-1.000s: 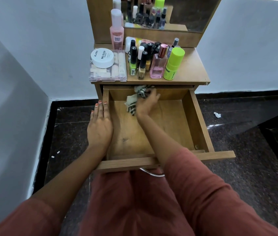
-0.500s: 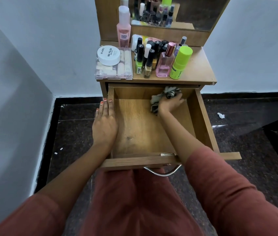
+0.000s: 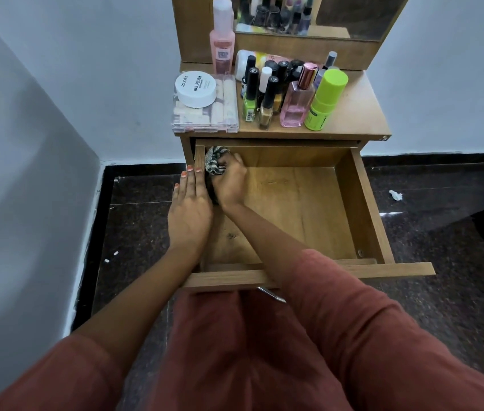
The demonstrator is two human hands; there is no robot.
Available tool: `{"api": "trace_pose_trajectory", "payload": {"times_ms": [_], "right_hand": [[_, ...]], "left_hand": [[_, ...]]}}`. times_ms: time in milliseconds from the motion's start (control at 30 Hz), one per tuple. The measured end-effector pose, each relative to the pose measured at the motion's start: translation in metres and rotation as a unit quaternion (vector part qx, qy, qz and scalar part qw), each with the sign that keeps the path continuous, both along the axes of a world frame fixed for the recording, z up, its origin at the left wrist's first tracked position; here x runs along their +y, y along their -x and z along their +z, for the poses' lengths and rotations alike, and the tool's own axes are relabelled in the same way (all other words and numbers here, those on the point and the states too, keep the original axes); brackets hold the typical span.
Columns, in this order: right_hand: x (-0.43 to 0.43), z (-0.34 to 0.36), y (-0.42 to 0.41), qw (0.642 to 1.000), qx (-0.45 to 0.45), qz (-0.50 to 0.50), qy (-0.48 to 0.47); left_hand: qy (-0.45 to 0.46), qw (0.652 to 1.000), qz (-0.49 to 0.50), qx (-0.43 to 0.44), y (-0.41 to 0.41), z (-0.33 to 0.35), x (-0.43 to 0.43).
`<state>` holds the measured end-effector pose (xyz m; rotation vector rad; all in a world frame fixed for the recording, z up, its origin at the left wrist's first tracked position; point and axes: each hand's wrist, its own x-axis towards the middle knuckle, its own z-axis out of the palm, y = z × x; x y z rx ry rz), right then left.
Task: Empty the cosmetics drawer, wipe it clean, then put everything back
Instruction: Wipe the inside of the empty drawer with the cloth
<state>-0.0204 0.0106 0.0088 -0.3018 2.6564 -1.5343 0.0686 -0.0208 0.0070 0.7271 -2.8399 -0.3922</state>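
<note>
Head view, from the left: a pale wall [image 3: 27, 173] meets a dark speckled floor [image 3: 139, 226]. The left hand [image 3: 188, 215] lies flat on the top edge of the drawer's left side, fingers straight and together, gripping nothing. Just to its right, in the back left corner of the drawer [image 3: 362, 203], sits a striped cloth [image 3: 215, 163], bunched against the side and back walls. The right hand [image 3: 230, 182] is clenched around that cloth, knuckles up, its forearm crossing the drawer's wooden bottom. The drawer stands pulled out from under the bench [image 3: 359, 108], and a metal handle [image 3: 270, 293] shows below its front panel.

On the bench top, again from the left, a clear box [image 3: 225, 114] carries a white jar [image 3: 196, 89] on its lid. Behind it stands a tall pink bottle [image 3: 222, 46]. Next comes a cluster of nail polish bottles [image 3: 251, 96], then a pink perfume bottle [image 3: 297, 105], then a lime green tube [image 3: 325, 99], all upright and close together. A mirror [image 3: 353, 16] rises at the back. Farther right, a white scrap of paper [image 3: 395, 195] lies on the floor.
</note>
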Motion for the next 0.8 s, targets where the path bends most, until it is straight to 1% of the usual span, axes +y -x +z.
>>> {"api": "trace_pose_trajectory", "payload": {"times_ms": [67, 133, 233, 333, 400, 467, 567, 667, 733, 800], "right_hand": [[0.005, -0.002, 0.005, 0.999, 0.001, 0.032, -0.003], [0.01, 0.0, 0.006, 0.996, -0.02, 0.084, -0.002], [0.018, 0.001, 0.009, 0.981, -0.083, 0.174, 0.002], [0.035, 0.011, 0.006, 0.952, -0.172, 0.251, -0.024], [0.045, 0.013, 0.003, 0.936, -0.209, 0.282, -0.018], [0.048, 0.013, 0.002, 0.938, -0.221, 0.269, 0.012], [0.037, 0.017, 0.006, 0.958, -0.204, 0.188, 0.069], [0.02, 0.02, 0.012, 0.968, -0.189, 0.114, 0.123], [0.016, 0.018, 0.015, 0.969, -0.189, 0.1, 0.125], [0.018, 0.016, 0.016, 0.965, -0.201, 0.125, 0.115]], "left_hand": [[-0.004, 1.0, 0.0, 0.004, 0.0, 0.0, 0.001], [-0.013, 1.0, 0.004, 0.005, 0.0, 0.0, 0.001], [-0.034, 0.999, 0.008, 0.006, 0.001, 0.001, 0.0], [-0.057, 0.998, 0.003, 0.008, 0.001, 0.004, -0.003], [-0.066, 0.998, -0.012, 0.005, 0.0, 0.006, -0.006], [-0.071, 0.997, -0.028, 0.001, -0.002, 0.008, -0.009], [-0.087, 0.995, -0.04, 0.005, -0.005, 0.011, -0.011], [-0.101, 0.994, -0.039, 0.007, -0.006, 0.012, -0.011], [-0.103, 0.994, -0.038, 0.006, -0.006, 0.012, -0.012], [-0.108, 0.993, -0.037, 0.009, -0.007, 0.011, -0.012]]}}
